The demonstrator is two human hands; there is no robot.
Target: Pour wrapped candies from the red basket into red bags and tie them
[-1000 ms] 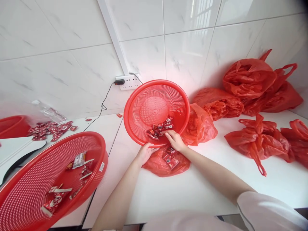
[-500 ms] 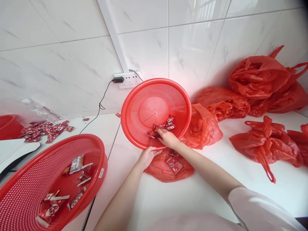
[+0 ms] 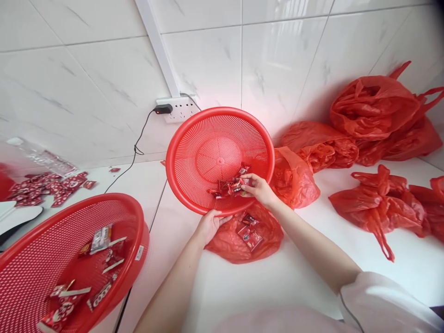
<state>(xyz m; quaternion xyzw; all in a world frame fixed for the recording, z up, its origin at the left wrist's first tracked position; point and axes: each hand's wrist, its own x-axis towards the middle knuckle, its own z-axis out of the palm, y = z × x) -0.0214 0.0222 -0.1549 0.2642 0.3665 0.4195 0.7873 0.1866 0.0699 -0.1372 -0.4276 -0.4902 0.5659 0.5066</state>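
A round red plastic basket (image 3: 194, 138) is tilted toward me, with small red snack packets (image 3: 225, 187) gathered at its lower side. My left hand (image 3: 209, 226) grips the basket's near rim from below, its thumb along the edge. Inside the basket, my right hand (image 3: 258, 188) has its fingers closed on a small packet (image 3: 239, 186) at the right end of the pile. Under the near rim lies an open red plastic bag (image 3: 222, 247) holding a few packets (image 3: 250, 237); the basket partly hides it.
A second red basket (image 3: 116, 201) with several snack packets stands at left. Behind it are a heap of small red packets (image 3: 52, 187) and a clear plastic container (image 3: 45, 156). Filled red bags (image 3: 374, 108) crowd the right. A black cable (image 3: 138, 138) hangs from the socket strip (image 3: 180, 110).
My right hand has moved right and slightly up within the basket, its fingers pinching at the right end of the pile. My left hand keeps hold of the rim. The view has shifted slightly.
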